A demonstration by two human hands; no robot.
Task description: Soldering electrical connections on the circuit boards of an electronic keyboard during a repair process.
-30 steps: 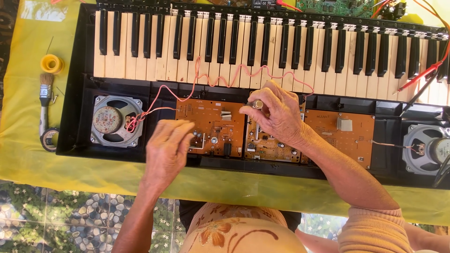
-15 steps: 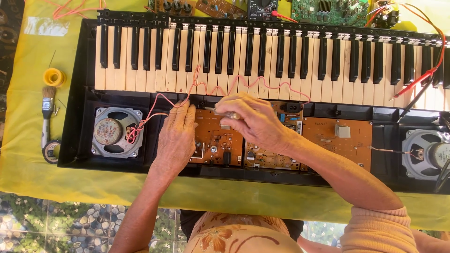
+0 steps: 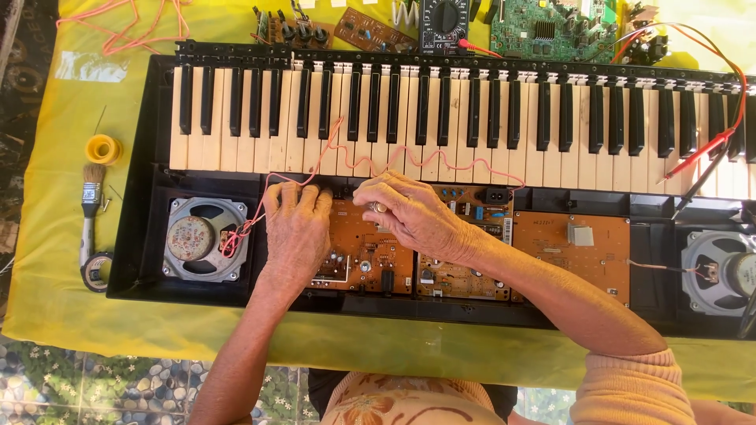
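We see an opened electronic keyboard [image 3: 441, 110] lying on a yellow cloth [image 3: 55, 291], its keys away from us and its inner boards bared along the near edge. Our left hand [image 3: 297, 230] lies palm down on the left end of the brown circuit board [image 3: 358, 256], wrist straight, fingers together and curled toward the upper edge of the board, where a thin red wire [image 3: 409, 153] runs past the fingertips; we cannot tell whether the fingers pinch the wire or only press on the board. Our right hand [image 3: 413, 216] reaches in from the lower right, the forearm crossing a second brown board [image 3: 571, 244], the hand turned inward toward the left one. Its fingers are bunched together at the tip, with a small pale round part showing there, though what it is we cannot tell. The two hands sit just beside each other near the board's top edge.

A round speaker [image 3: 205, 238] sits left of the left hand, the red wire ending at it. Another speaker [image 3: 720, 273] is at the far right. On the cloth to the left lie a small brush [image 3: 92, 201] and a yellow spool [image 3: 103, 148]
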